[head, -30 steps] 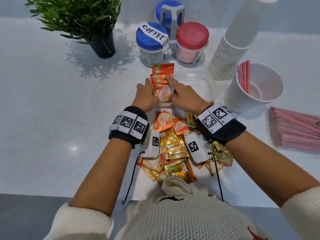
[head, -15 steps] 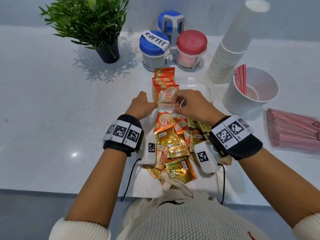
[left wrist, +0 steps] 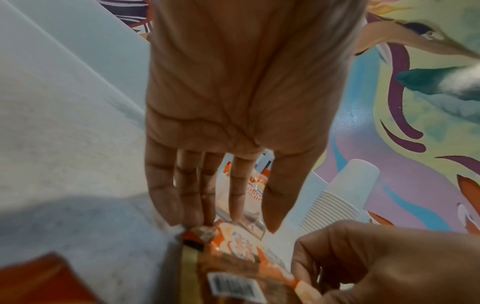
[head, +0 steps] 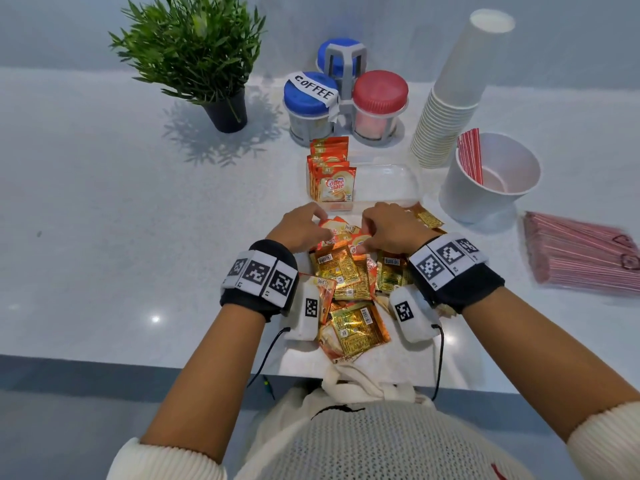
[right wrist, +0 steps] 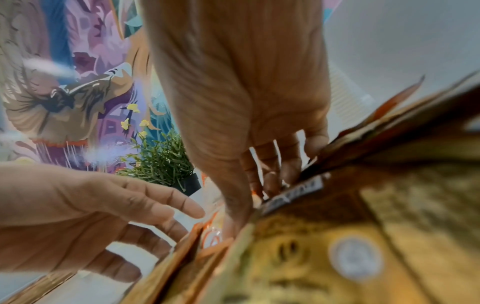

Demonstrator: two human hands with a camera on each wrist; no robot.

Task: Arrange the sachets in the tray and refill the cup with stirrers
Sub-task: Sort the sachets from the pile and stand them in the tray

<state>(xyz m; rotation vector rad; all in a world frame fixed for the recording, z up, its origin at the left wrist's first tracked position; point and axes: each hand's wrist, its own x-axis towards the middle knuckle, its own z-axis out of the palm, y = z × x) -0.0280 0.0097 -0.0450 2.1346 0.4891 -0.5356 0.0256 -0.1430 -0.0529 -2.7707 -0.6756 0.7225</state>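
Observation:
Several orange Coffee mate sachets [head: 332, 183] stand in a row at the left end of a clear tray [head: 388, 168]. A loose pile of gold and orange sachets [head: 346, 282] lies on the counter in front of it. My left hand [head: 313, 221] is at the pile's far edge; its straight fingers [left wrist: 192, 205] touch an orange sachet [left wrist: 233, 244]. My right hand [head: 369, 232] is beside it with fingers curled down onto the orange sachets, thumb [right wrist: 231, 205] and fingers either side of a sachet edge. The white cup [head: 485, 202] holds a few red stirrers [head: 471, 157].
A wrapped pack of red stirrers [head: 581, 254] lies at the right. A tall stack of paper cups [head: 450, 98] leans behind the cup. A jar rack with blue and red lids [head: 346, 95] and a potted plant [head: 207, 71] stand at the back.
Both hands have drawn back from the row of sachets in the tray to the loose pile. The row now stands on its own in the tray.

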